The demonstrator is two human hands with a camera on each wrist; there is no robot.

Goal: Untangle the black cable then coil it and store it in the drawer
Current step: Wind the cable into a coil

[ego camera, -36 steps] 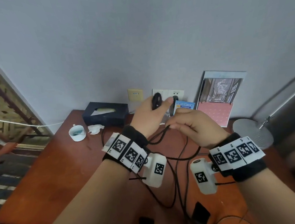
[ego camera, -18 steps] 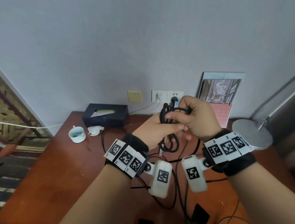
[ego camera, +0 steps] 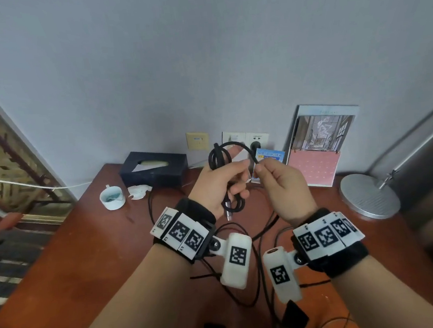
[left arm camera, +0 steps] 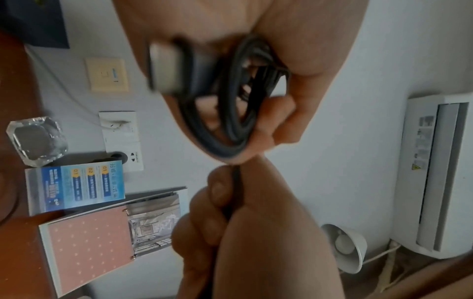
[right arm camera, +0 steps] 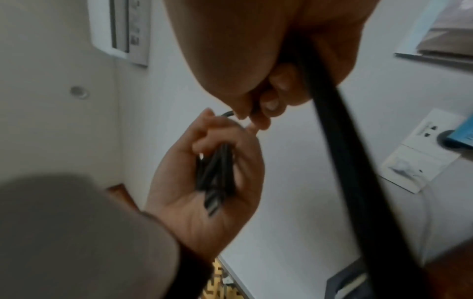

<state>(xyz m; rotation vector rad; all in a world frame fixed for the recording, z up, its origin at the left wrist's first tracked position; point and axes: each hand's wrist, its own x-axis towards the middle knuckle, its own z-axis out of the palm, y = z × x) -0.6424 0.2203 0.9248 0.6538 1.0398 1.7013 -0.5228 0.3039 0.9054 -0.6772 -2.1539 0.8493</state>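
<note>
The black cable [ego camera: 218, 157] is gathered into several loops in my left hand [ego camera: 221, 183], which grips the bundle above the wooden desk [ego camera: 86, 243]. A silver plug [ego camera: 228, 214] of the cable hangs below that fist. My right hand [ego camera: 277, 179] pinches the free run of the cable [ego camera: 251, 153] just right of the coil. In the left wrist view the loops [left arm camera: 230, 113] and plug [left arm camera: 163, 68] lie in my left palm, with my right hand [left arm camera: 230, 212] below holding the strand. In the right wrist view the cable [right arm camera: 340, 141] runs past the camera. No drawer is in view.
Thin black wires [ego camera: 255, 265] trail over the desk under my wrists. A dark tissue box [ego camera: 153, 169], a white cup [ego camera: 112, 197] and crumpled paper [ego camera: 139, 191] sit at the back left. A calendar [ego camera: 316, 150], blue card [ego camera: 271, 156] and silver lamp base [ego camera: 368, 196] stand at the back right.
Both hands rose and drew slightly apart. The right hand swept over to the left, laid another loop onto the coil, and now holds the strand to the right.
</note>
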